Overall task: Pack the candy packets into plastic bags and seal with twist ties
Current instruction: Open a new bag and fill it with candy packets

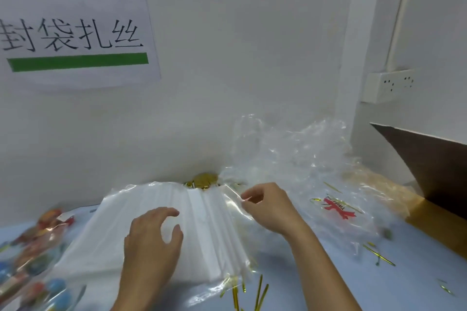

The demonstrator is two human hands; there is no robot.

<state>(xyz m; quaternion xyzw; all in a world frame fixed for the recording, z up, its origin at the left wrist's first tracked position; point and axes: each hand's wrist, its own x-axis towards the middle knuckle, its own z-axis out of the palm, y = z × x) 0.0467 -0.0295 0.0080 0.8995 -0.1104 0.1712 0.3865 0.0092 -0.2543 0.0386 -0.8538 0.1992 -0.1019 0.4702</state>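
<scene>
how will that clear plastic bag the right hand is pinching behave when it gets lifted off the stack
The clear plastic bag will probably flop and drape: it is thin film, already creased where the right hand pinches it. It looks very light. Being glossy, it may cling to the bag stack beneath or slide.

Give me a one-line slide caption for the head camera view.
Right hand pinches a clear plastic bag off the white stack; left hand hovers above.

**Bags, ties and candy on the counter**

A stack of flat plastic bags (161, 230) in a clear sleeve lies mid-counter. Gold twist ties (260, 293) lie loose just before it. Colourful candy packets (32, 247) pile at the left; crumpled clear bags (303, 159) heap at the right.
</scene>
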